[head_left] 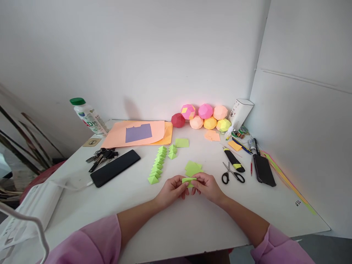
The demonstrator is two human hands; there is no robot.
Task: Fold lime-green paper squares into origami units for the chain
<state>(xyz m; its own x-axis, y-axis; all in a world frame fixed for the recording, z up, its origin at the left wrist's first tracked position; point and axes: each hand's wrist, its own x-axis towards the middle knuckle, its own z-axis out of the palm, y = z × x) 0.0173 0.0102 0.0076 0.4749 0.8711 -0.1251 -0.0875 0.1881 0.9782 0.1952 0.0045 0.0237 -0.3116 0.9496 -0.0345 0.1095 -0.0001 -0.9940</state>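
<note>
My pink sleeves (90, 242) come in over the near edge of the white bench (165, 227). My left hand (172, 189) and right hand (207, 186) nearly meet in front of me, and between them I have a small green paper piece (189, 180). Each grip is closed, thumb towards me and fingers behind, the left on the paper's left end and the right on its right end. The underside of the paper is partly hidden by my fingers.

Just beyond my hands lie loose green papers (193, 167). To their left, a long row of folded green pieces (157, 165) runs away from me, with a shorter row (172, 151) beside its far end. Over on my right are open scissors (233, 176), a black-and-yellow cutter (233, 160) and a dark phone (263, 170); on my left, a flat black device (115, 168) with keys (102, 157) just past it.

Farther off, a green sheet (182, 142) lies flat, right of the larger orange sheets (118, 132), which carry a purple paper (139, 132). Faceted paper balls (205, 111) sit against the wall, near a white container (240, 113); a green-capped bottle (89, 119) stands at far left.
</note>
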